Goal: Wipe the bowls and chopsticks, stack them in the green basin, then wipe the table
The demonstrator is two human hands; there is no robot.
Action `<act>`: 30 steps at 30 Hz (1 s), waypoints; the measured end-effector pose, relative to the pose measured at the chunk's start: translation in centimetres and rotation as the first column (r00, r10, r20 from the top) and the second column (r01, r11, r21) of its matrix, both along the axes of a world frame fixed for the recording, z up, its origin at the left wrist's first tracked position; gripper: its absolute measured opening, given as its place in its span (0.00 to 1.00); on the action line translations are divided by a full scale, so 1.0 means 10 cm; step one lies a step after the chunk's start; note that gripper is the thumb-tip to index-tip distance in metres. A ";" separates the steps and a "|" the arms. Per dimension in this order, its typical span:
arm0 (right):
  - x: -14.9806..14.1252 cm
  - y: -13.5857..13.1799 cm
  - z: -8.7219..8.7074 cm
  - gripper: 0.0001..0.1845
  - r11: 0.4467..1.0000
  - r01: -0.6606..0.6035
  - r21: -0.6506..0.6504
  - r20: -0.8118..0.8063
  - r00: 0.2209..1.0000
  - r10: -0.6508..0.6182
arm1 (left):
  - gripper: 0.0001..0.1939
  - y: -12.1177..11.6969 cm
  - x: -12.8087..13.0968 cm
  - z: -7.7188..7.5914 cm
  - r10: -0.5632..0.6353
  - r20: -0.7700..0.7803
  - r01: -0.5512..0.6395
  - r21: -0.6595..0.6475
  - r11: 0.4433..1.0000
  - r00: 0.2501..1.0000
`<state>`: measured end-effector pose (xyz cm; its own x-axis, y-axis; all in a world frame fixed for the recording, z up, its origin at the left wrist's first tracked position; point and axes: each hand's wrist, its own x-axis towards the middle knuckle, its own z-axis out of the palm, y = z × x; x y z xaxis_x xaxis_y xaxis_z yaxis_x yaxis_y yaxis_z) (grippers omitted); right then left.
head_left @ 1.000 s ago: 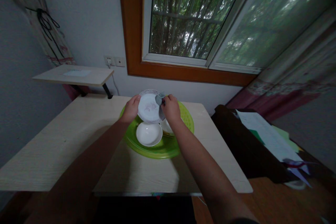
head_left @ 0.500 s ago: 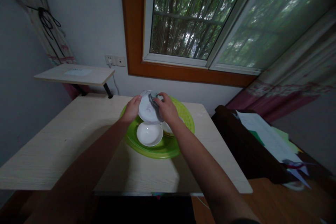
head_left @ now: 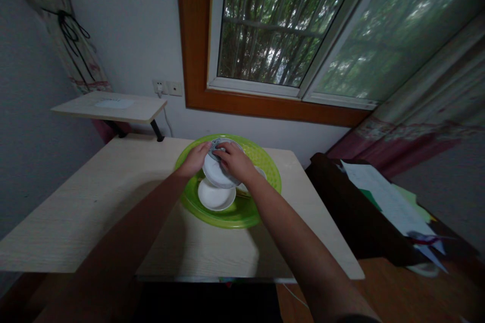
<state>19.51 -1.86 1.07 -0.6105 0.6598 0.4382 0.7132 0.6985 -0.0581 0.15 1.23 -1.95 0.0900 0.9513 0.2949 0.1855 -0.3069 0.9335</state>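
Observation:
My left hand (head_left: 196, 158) grips the left rim of a white plate (head_left: 217, 174), tilted above a green plastic basin (head_left: 223, 222). On the plate's upper part, my right hand (head_left: 235, 160) presses a grey cloth (head_left: 216, 150), its fingers bent over it. Below the plate a white bowl (head_left: 215, 196) sits in the basin. Another white bowl (head_left: 261, 172) is partly hidden behind my right wrist. Thin yellowish sticks, perhaps chopsticks (head_left: 242, 194), lie between the bowls.
The basin stands on a pale wooden table (head_left: 113, 202) against the wall. A raised shelf (head_left: 109, 106) is at its left back. To the right, papers (head_left: 386, 197) and scissors (head_left: 424, 238) lie on a dark piece of furniture (head_left: 341, 212). A window (head_left: 280, 25) is ahead.
The plate has come slightly down and to the right, over the basin. My right hand has moved the cloth up and left across the plate, and the cloth now lies flatter.

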 end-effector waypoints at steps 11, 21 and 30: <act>-0.06 0.02 -0.05 0.20 0.966 -0.237 0.107 -0.055 0.968 0.244 | 0.22 -0.01 0.00 0.02 -0.022 -0.001 0.022 -0.011 1.000 1.000; -0.07 -0.01 0.02 0.20 0.992 0.114 0.045 -0.028 0.993 -0.113 | 0.22 0.03 0.02 -0.03 -0.059 0.048 0.060 -0.020 0.998 0.997; -0.03 -0.02 0.07 0.20 0.902 0.431 0.011 0.018 0.902 -0.431 | 0.23 -0.05 0.02 0.10 0.082 -0.069 -0.081 0.019 0.997 0.994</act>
<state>19.19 -2.10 1.79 -0.2754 0.8575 0.4345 0.9457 0.3228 -0.0376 0.32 0.71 -0.99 0.0332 0.9513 0.3064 0.2754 -0.3034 0.9122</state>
